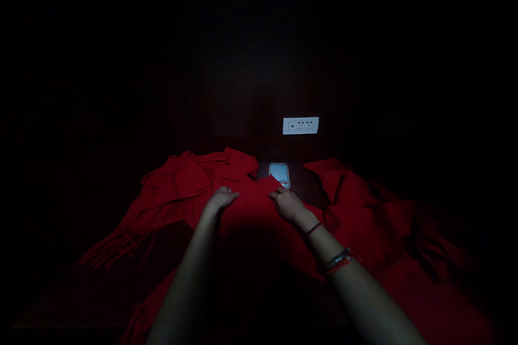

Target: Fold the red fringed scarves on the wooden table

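Red fringed cloth lies rumpled across the dark counter, reaching its front edge left of centre. Toward the back edge, the left hand and right hand each pinch it in a narrow grip; a white wall socket sits beyond.

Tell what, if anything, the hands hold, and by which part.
Both touch the red cloth between them: left hand at its left side, right hand near its far right corner. Whether they pinch it or rest there is unclear.
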The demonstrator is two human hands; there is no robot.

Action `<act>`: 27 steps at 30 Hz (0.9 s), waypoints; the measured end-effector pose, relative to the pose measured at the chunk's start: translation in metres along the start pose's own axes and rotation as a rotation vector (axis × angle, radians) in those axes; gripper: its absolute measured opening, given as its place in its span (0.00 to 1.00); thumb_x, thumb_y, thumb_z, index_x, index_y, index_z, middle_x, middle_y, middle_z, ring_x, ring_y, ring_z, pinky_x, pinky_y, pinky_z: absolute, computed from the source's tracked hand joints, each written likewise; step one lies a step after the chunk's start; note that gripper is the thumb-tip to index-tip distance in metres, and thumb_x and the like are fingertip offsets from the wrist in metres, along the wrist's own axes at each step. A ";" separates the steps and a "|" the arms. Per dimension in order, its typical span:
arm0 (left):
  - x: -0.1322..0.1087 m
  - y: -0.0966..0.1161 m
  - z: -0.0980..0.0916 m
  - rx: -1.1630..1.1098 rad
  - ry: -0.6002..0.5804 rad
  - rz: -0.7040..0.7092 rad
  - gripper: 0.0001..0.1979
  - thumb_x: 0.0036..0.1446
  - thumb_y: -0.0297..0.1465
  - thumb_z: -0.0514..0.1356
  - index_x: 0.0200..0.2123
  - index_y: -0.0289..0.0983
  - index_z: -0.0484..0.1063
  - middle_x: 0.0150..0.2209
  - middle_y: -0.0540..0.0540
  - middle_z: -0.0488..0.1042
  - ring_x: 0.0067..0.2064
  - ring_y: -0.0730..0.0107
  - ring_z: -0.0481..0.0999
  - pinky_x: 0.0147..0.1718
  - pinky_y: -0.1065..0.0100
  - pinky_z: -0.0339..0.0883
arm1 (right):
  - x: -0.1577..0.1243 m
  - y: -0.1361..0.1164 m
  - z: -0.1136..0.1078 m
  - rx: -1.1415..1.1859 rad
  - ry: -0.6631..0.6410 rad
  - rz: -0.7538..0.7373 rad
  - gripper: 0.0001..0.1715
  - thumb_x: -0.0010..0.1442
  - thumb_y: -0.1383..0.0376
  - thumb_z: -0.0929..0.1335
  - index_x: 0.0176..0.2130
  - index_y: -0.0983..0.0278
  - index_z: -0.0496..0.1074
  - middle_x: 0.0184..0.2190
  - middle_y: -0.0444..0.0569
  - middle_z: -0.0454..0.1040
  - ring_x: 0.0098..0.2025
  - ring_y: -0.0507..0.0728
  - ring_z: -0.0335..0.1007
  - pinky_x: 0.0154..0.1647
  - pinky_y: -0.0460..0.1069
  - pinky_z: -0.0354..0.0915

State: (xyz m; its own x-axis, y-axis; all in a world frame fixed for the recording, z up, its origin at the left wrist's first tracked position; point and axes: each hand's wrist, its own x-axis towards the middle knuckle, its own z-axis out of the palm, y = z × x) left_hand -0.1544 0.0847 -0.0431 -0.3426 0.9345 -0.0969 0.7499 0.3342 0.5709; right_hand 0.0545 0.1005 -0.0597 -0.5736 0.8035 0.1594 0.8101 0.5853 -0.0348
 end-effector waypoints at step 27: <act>-0.030 -0.017 -0.040 0.058 -0.398 -0.054 0.19 0.30 0.18 0.59 0.31 0.38 0.65 0.22 0.55 0.69 0.19 0.76 0.66 0.17 0.76 0.57 | 0.002 -0.005 0.000 0.053 0.094 -0.035 0.20 0.56 0.66 0.57 0.49 0.64 0.61 0.43 0.54 0.62 0.44 0.56 0.58 0.43 0.49 0.56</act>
State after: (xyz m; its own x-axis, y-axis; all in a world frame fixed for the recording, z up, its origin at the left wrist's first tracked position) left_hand -0.1799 0.0462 -0.0174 -0.1455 0.8860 -0.4402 0.7713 0.3802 0.5104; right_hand 0.0487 0.0993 -0.0591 -0.5855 0.7703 0.2528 0.7809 0.6196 -0.0795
